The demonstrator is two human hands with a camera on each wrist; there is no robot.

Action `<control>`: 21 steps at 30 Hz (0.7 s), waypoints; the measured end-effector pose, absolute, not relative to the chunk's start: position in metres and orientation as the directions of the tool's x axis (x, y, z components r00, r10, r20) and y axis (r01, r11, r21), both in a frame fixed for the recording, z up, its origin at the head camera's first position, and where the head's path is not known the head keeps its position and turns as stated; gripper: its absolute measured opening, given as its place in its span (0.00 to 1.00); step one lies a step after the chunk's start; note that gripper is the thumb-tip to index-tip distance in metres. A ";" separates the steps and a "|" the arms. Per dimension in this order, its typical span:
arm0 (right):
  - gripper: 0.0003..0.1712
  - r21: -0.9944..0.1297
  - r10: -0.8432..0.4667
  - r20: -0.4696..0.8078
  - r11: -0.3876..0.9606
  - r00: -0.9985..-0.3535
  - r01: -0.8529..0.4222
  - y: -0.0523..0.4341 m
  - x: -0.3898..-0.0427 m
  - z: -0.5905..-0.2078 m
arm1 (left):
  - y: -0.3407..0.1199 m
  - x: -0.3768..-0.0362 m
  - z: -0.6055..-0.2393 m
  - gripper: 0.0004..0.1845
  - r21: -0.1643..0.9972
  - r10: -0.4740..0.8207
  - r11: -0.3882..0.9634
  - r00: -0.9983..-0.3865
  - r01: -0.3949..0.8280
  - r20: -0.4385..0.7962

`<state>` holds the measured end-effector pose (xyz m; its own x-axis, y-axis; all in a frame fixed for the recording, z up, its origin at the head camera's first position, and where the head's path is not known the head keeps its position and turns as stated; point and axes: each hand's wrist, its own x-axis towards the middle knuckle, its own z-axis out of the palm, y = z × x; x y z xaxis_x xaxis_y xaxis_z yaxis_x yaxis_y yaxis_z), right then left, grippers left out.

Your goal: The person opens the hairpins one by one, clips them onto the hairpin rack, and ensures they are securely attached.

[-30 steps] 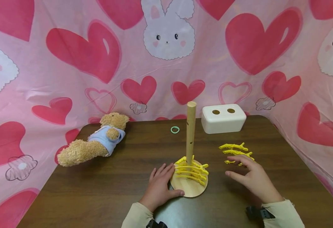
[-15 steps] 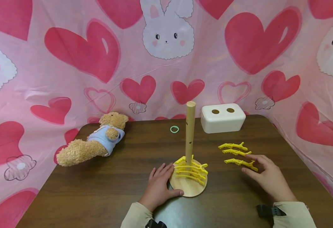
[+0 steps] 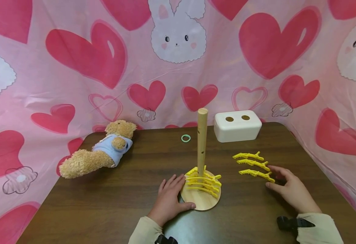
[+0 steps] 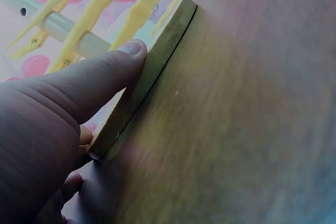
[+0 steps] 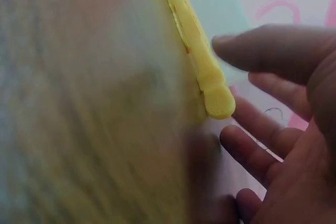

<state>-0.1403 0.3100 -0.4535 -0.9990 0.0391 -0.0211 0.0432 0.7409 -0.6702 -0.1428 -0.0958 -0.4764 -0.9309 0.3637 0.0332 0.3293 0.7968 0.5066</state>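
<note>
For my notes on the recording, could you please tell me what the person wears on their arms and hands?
Both hands are bare, with no gloves or rings visible. The left hand and the right hand come out of long beige sleeves with ribbed cuffs. A black device sits at the right wrist, and another black piece shows at the left wrist.

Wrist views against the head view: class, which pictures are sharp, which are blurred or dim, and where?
Head view: evenly lit, sharp, from the teddy bear to the loose yellow clips. Left wrist view: dim; the thumb and wooden base are fairly clear, the table soft. Right wrist view: the table is smeared, the yellow clip and fingers soft.
</note>
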 end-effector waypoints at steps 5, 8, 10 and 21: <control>0.40 -0.666 0.044 -0.033 0.744 -0.999 0.054 0.315 -0.142 -0.459 | -0.096 -0.143 -0.477 0.53 0.503 0.367 0.797 -0.930 0.335 0.038; 0.37 -0.647 0.039 -0.026 0.761 -0.999 0.047 0.316 -0.142 -0.459 | -0.096 -0.143 -0.477 0.53 0.504 0.369 0.796 -0.929 0.336 0.035; 0.35 -0.623 0.032 -0.022 0.781 -0.999 0.039 0.316 -0.142 -0.459 | -0.096 -0.143 -0.477 0.53 0.507 0.372 0.794 -0.928 0.336 0.033; 0.34 -0.632 0.108 -0.016 0.769 -0.994 0.094 0.312 -0.141 -0.457 | -0.097 -0.142 -0.477 0.53 0.506 0.369 0.796 -0.929 0.333 0.031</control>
